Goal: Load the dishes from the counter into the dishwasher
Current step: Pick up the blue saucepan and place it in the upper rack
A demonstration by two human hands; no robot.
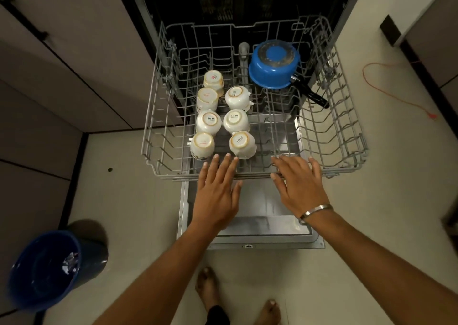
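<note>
The grey wire dishwasher rack (347,136) is pulled out over the lowered dishwasher door (262,228). Several white cups (235,121) stand upside down in two rows on its left half. A blue saucepan (273,64) with a black handle lies upside down at the back right. My left hand (218,188) reaches over the rack's front rail with straight fingers, its tips close to the nearest cups. My right hand (300,186), with a metal bangle on the wrist, lies flat over the front rail, fingers spread. Neither hand holds anything.
A dark blue bin (47,262) stands on the floor at the lower left. Cabinet fronts (62,76) line the left side. An orange cord (396,89) lies on the floor to the right. My bare feet (208,285) are in front of the door.
</note>
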